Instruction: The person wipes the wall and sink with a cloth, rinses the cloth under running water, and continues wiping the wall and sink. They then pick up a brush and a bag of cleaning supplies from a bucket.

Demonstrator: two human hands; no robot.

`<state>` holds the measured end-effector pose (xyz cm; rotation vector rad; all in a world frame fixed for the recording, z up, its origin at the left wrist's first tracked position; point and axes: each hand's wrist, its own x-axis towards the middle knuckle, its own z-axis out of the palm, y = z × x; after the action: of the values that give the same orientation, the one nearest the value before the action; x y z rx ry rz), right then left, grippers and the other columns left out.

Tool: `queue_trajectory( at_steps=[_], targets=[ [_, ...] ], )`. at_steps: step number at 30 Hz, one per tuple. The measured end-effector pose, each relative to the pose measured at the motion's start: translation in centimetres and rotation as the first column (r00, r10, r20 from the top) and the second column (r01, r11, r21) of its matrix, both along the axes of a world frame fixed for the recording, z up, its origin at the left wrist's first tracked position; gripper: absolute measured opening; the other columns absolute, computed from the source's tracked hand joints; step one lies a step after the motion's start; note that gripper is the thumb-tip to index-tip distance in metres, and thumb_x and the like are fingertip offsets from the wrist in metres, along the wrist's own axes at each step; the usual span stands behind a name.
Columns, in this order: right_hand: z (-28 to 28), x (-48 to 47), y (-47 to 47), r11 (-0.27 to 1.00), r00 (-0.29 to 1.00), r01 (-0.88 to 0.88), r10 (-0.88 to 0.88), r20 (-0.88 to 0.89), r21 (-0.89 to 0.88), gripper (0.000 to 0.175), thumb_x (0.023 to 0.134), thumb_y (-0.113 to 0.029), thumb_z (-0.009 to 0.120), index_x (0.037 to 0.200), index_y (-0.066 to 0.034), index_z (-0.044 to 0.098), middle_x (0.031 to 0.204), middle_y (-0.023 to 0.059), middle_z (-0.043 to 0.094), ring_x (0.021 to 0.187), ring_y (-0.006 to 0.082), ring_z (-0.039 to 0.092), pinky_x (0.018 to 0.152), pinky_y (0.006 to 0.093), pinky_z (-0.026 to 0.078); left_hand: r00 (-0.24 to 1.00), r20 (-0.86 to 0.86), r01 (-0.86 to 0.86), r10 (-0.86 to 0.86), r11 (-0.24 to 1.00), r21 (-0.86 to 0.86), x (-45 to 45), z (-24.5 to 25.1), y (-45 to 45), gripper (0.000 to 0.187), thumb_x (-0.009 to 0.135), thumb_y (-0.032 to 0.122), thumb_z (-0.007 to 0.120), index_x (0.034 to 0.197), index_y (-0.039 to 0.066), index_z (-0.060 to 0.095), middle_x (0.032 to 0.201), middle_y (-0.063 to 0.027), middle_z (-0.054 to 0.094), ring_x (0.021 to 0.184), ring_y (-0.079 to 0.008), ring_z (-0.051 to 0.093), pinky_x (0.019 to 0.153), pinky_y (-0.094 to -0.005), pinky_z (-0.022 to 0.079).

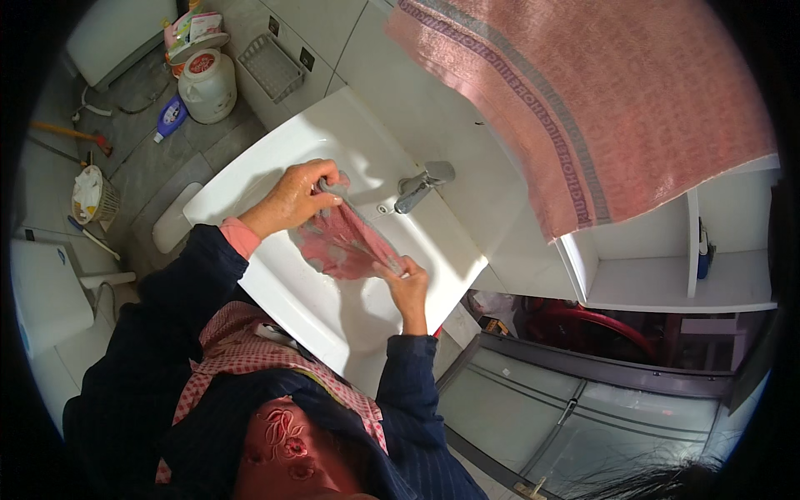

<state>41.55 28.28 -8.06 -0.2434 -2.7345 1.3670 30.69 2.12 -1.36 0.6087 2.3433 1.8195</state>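
A wet pink cloth with grey patches and a grey hem [350, 240] hangs stretched between my hands over the white washbasin [275, 275]. My left hand [299, 195] pinches its upper corner between thumb and fingers. Lower down and to the right, my right hand [406, 284] grips the other end of the hem. Below the hem the cloth sags toward the bowl; whether it touches the bottom I cannot tell. A chrome faucet [420, 187] stands on the basin's back ledge, beyond the cloth, and I see no water running from it.
A large pink towel [600, 100] hangs at the upper right, in front of a white open shelf [644, 275]. A grey plastic basket [270, 67] is on the wall. On the floor at left are a white bucket [215, 94], a purple bottle [170, 117] and a wastebasket [94, 197].
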Motion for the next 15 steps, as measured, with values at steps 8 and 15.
queue_trajectory(
  at_steps=[8, 15],
  targets=[
    [4.9, 0.9, -0.9, 0.968, 0.987, -0.134, 0.111, -0.116, -0.212, 0.031, 0.075, -0.016, 0.081, 0.092, 0.0041, 0.065, 0.069, 0.0022, 0.060, 0.062, 0.0081, 0.051, 0.058, 0.0242, 0.044, 0.988, 0.072, -0.131, 0.133, 0.991, -0.031, 0.4, -2.9, -0.3, 0.025, 0.079, 0.006, 0.070, 0.085, 0.002, 0.047, 0.079, -0.0061, 0.055, 0.069, -0.0162, 0.045, 0.065, -0.0316, 0.044],
    [-2.7, 0.7, -0.6, 0.982, 0.983, -0.084, 0.110, 0.149, -0.171, 0.031, 0.079, -0.028, 0.076, 0.094, -0.0014, 0.068, 0.070, 0.0085, 0.067, 0.062, 0.0166, 0.062, 0.062, 0.0321, 0.051, 0.997, -0.037, -0.075, 0.068, 0.969, -0.234, 2.9, -9.3, -1.1, 0.029, 0.070, 0.004, 0.075, 0.089, 0.002, 0.053, 0.078, -0.0114, 0.055, 0.069, -0.0267, 0.053, 0.065, -0.0357, 0.045]
  ],
)
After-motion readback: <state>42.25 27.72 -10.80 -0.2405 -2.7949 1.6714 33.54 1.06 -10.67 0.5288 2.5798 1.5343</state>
